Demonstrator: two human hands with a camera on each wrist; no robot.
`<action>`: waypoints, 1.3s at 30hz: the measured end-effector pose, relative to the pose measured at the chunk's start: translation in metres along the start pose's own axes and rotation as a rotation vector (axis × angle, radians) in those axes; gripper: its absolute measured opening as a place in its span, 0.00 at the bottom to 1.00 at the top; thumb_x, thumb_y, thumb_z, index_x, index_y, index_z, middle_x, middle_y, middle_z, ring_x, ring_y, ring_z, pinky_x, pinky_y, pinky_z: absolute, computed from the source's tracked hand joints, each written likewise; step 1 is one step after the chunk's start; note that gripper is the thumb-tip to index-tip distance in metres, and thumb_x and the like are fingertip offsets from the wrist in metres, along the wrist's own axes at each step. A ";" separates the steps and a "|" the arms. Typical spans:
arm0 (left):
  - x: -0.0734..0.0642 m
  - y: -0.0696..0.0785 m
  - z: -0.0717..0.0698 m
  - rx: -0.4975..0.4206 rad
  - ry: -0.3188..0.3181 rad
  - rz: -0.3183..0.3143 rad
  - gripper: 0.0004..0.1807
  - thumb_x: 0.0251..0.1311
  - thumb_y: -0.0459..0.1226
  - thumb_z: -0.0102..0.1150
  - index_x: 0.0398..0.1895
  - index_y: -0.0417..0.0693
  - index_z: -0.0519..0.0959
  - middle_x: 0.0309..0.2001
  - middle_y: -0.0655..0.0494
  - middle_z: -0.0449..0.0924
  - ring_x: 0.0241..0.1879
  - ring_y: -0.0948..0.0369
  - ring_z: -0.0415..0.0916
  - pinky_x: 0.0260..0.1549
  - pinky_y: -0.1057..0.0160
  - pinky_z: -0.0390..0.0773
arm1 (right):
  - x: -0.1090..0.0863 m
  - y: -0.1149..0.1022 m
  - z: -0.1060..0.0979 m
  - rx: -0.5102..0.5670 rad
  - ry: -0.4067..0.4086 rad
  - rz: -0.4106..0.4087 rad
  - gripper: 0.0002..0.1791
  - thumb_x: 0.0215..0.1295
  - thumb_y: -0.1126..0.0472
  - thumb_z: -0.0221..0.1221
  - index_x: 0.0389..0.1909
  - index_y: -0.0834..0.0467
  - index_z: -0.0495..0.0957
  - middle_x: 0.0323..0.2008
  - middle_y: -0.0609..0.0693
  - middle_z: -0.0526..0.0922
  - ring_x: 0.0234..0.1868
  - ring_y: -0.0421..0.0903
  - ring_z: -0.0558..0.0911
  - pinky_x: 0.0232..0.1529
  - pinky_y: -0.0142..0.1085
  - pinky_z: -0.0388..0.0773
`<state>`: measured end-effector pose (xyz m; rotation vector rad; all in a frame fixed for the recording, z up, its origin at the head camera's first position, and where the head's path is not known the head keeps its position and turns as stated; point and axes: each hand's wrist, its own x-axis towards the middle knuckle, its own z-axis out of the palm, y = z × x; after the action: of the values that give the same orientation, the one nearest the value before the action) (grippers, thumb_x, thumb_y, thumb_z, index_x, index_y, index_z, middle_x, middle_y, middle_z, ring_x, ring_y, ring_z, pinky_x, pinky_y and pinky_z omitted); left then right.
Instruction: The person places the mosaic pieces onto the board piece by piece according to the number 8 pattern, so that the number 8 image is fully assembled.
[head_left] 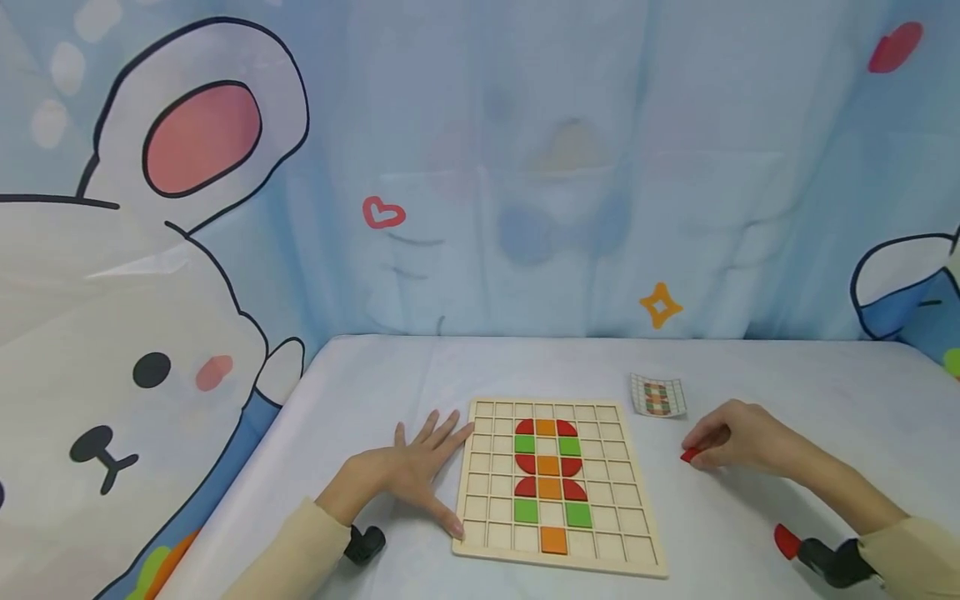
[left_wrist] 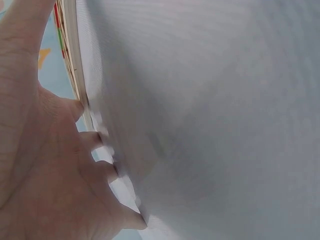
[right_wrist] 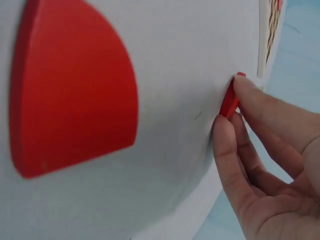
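A wooden grid board [head_left: 558, 568] lies on the white cloth, holding several red rounded, green square and orange square tiles in its middle columns. At the board's left edge rests my left hand [head_left: 416, 468], fingers spread, with the thumb and a fingertip touching the rim; it grips nothing. To the right of the board my right hand [head_left: 742, 435] pinches a small red tile [right_wrist: 230, 100] between thumb and fingers, close to the cloth. Another red tile [right_wrist: 75, 90], with one curved side, appears large in the right wrist view.
A small pattern card [head_left: 637, 398] lies beyond the board's upper right corner. That second red tile lies at the front right, beside the dark device on my right wrist [head_left: 832, 564]. Behind the table [head_left: 420, 367] hangs a blue printed curtain [head_left: 465, 100].
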<state>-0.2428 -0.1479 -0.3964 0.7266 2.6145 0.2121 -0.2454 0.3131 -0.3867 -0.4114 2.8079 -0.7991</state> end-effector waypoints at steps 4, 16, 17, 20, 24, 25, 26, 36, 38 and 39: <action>0.000 -0.001 0.000 -0.004 0.001 -0.003 0.73 0.48 0.65 0.78 0.87 0.60 0.37 0.86 0.51 0.28 0.84 0.46 0.23 0.72 0.24 0.33 | 0.001 -0.005 0.001 -0.023 0.020 0.035 0.08 0.56 0.69 0.76 0.36 0.64 0.89 0.32 0.47 0.87 0.32 0.44 0.80 0.31 0.32 0.80; -0.002 -0.002 0.004 -0.009 -0.003 -0.003 0.73 0.48 0.65 0.78 0.87 0.60 0.37 0.86 0.50 0.29 0.84 0.46 0.24 0.71 0.23 0.33 | 0.003 -0.008 0.006 0.040 0.005 0.028 0.12 0.51 0.74 0.76 0.37 0.62 0.88 0.29 0.47 0.81 0.32 0.46 0.77 0.30 0.33 0.79; -0.002 -0.002 0.005 -0.007 -0.001 -0.002 0.73 0.48 0.65 0.78 0.87 0.60 0.37 0.86 0.50 0.29 0.84 0.46 0.24 0.71 0.23 0.33 | 0.003 -0.008 0.006 0.041 0.003 0.029 0.12 0.51 0.74 0.76 0.37 0.63 0.89 0.30 0.47 0.81 0.32 0.46 0.77 0.30 0.33 0.79; -0.002 -0.002 0.006 -0.013 0.002 0.005 0.73 0.48 0.64 0.78 0.87 0.60 0.38 0.86 0.50 0.29 0.84 0.45 0.24 0.71 0.23 0.33 | 0.002 -0.008 0.006 0.023 0.003 0.041 0.11 0.52 0.74 0.75 0.37 0.63 0.90 0.30 0.47 0.83 0.33 0.46 0.77 0.31 0.33 0.79; -0.002 -0.002 0.006 -0.009 0.004 0.007 0.73 0.48 0.64 0.78 0.87 0.60 0.38 0.86 0.50 0.29 0.84 0.45 0.24 0.71 0.23 0.33 | -0.001 -0.009 0.007 -0.004 0.013 0.015 0.10 0.53 0.73 0.75 0.37 0.62 0.91 0.30 0.45 0.83 0.33 0.46 0.76 0.31 0.32 0.77; -0.002 -0.002 0.005 -0.007 0.004 0.006 0.73 0.48 0.65 0.78 0.87 0.60 0.38 0.86 0.50 0.29 0.84 0.45 0.24 0.71 0.23 0.34 | -0.002 -0.009 0.007 -0.003 0.015 0.000 0.10 0.54 0.73 0.75 0.38 0.62 0.91 0.29 0.45 0.82 0.33 0.46 0.75 0.31 0.32 0.77; -0.002 -0.002 0.005 -0.005 0.003 0.005 0.73 0.48 0.65 0.78 0.87 0.60 0.38 0.86 0.50 0.29 0.84 0.45 0.24 0.71 0.23 0.34 | -0.003 -0.008 0.008 -0.006 0.017 -0.025 0.11 0.54 0.73 0.75 0.39 0.62 0.91 0.29 0.45 0.81 0.33 0.46 0.74 0.30 0.32 0.75; -0.001 -0.001 0.002 0.002 0.003 0.006 0.73 0.48 0.65 0.77 0.87 0.60 0.37 0.86 0.50 0.29 0.84 0.46 0.24 0.71 0.23 0.34 | -0.010 -0.027 0.018 -0.052 0.086 -0.167 0.08 0.55 0.73 0.74 0.32 0.58 0.89 0.28 0.41 0.82 0.29 0.38 0.75 0.29 0.30 0.77; 0.000 -0.001 0.001 0.003 0.005 0.007 0.73 0.48 0.66 0.77 0.87 0.61 0.37 0.86 0.50 0.28 0.84 0.46 0.23 0.71 0.23 0.33 | -0.012 -0.037 0.020 -0.040 0.100 -0.210 0.07 0.56 0.72 0.74 0.31 0.58 0.88 0.30 0.41 0.84 0.29 0.35 0.77 0.30 0.30 0.80; 0.000 -0.001 0.001 0.003 0.005 0.008 0.73 0.48 0.66 0.77 0.87 0.61 0.37 0.86 0.51 0.28 0.84 0.46 0.23 0.71 0.23 0.33 | -0.013 -0.043 0.021 -0.027 0.105 -0.228 0.07 0.56 0.72 0.74 0.31 0.58 0.88 0.30 0.41 0.85 0.30 0.35 0.78 0.31 0.30 0.81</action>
<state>-0.2428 -0.1487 -0.3977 0.7385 2.6177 0.2127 -0.2187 0.2717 -0.3791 -0.7251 2.9071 -0.8512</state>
